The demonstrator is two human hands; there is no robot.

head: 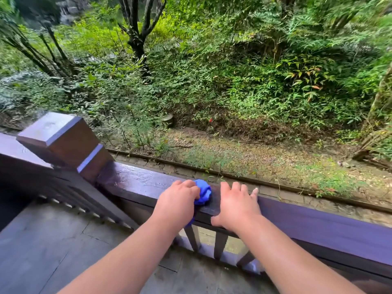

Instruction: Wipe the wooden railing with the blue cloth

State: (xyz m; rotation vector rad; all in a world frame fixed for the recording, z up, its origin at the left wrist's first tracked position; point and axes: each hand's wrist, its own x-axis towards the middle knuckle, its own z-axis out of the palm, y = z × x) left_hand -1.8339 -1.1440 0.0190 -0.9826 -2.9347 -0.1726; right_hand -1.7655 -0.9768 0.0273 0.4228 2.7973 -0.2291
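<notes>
A dark brown wooden railing [135,183] runs from the left post down to the right edge, its top glossy and wet-looking on the left part. My left hand [177,203] presses a bunched blue cloth [203,192] onto the rail's top; the cloth bulges out past my fingers and a corner hangs below the rail. Just right of the cloth, my right hand [236,205] lies flat on the rail with fingers spread, thumb hooked over the near edge, holding nothing.
A square wooden post [61,141] with a bevelled cap stands at the left where two rail sections meet. Balusters [219,244] stand under the rail. Grey stone floor [53,247] lies on my side; beyond are a stone kerb, mossy ground and dense shrubs.
</notes>
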